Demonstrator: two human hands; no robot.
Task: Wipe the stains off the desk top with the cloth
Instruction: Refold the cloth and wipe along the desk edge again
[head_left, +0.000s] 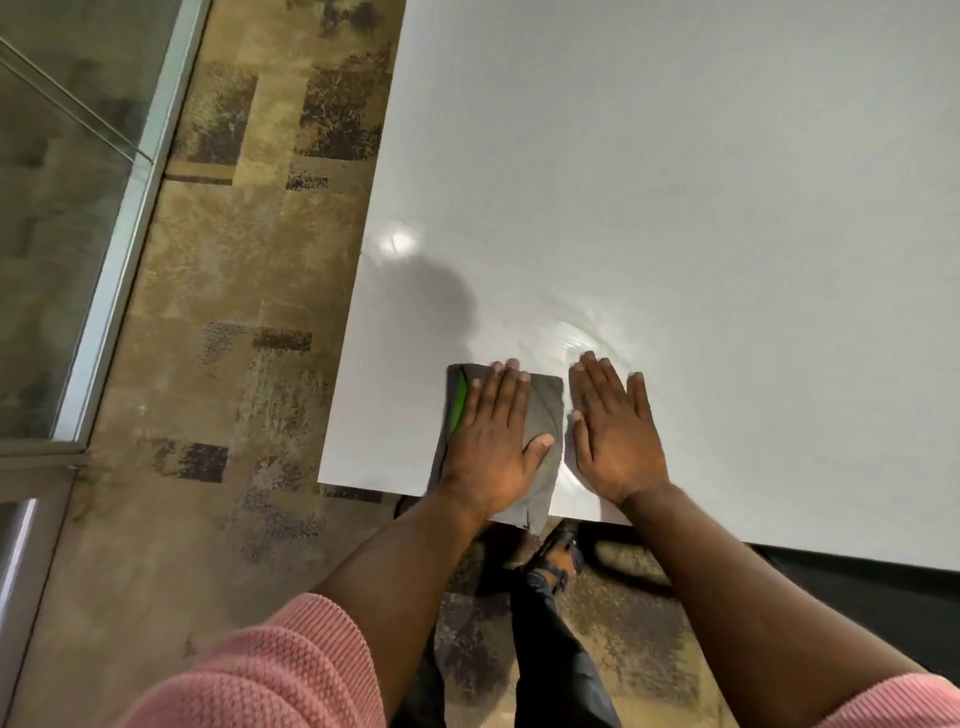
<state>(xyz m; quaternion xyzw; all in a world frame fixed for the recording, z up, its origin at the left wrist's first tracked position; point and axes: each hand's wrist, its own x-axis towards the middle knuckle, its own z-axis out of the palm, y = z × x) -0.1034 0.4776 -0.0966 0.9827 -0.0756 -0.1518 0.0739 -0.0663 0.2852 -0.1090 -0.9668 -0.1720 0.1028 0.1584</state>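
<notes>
Head view, looking down on the near left corner of a glossy white surface. A folded grey cloth, with a green strip showing along its left fold, lies flat at the surface's near edge, its near end hanging slightly over that edge. The left hand rests palm-down on the cloth, fingers extended toward 12 o'clock and thumb splayed toward 3 o'clock; the grip is flat and spread, pressing rather than pinching, and encloses nothing. The right hand lies just beside the cloth at its 3 o'clock side, likewise flat with fingers spread, palm on the bare surface and holding nothing; whether its thumb touches the cloth edge cannot be told. At 12 o'clock from the right fingertips a patch of curved streaks catches the light, probably wet film or smear. Judged handling: the cloth looks soft, light and limp, so it should conform under a flat palm and slide readily on the slick surface, yet may bunch or unfold if pushed from one edge; pressure through the palm and fingers across its middle appears the soundest hold. Patterned carpet borders the surface at 9 o'clock.
</notes>
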